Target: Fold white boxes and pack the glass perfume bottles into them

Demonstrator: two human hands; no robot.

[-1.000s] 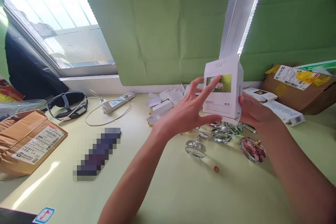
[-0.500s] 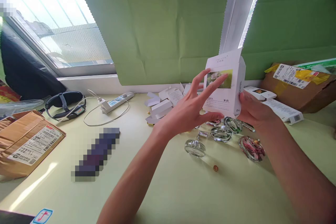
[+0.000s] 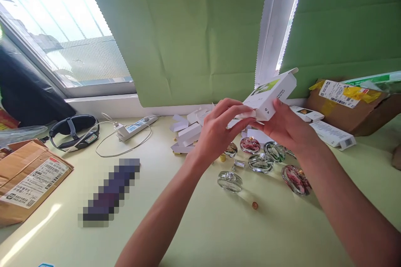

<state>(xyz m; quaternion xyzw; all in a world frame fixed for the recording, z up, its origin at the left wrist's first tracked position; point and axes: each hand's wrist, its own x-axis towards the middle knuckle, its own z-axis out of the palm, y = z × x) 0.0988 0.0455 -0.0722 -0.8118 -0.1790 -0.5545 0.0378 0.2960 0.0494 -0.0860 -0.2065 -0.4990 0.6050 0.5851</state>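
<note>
**Head view**

1. Change vs. 0.5 s ago: the white box (image 3: 272, 91) stood upright with its picture panel facing us. It is now tipped almost flat, its far end pointing up and right and its near end turned toward the hands.
2. Left hand (image 3: 219, 131): it was spread against the front panel. Its fingers are now curled and pinch a white flap at the box's near end.
3. Right hand (image 3: 285, 127): it grips the box from below, thumb on the side panel.
4. Box posn.: in the air, centre-right, above the glass bottles (image 3: 260, 162) on the worktop (image 3: 203, 229).
5. Judgement: work has shifted from the front panel to the near end flap.

**Writing**

- Box: green photo panel foreshortened, print illegible. Side panel shows a small round mark.
- Left parcel (image 3: 28, 179): shipping label w/ barcodes, text too small to read.
- Right parcel (image 3: 344, 104): barcode label and yellow tape, no legible wording.
- Flat cartons (image 3: 333, 135), right of the bottles: barcode visible only.
</note>
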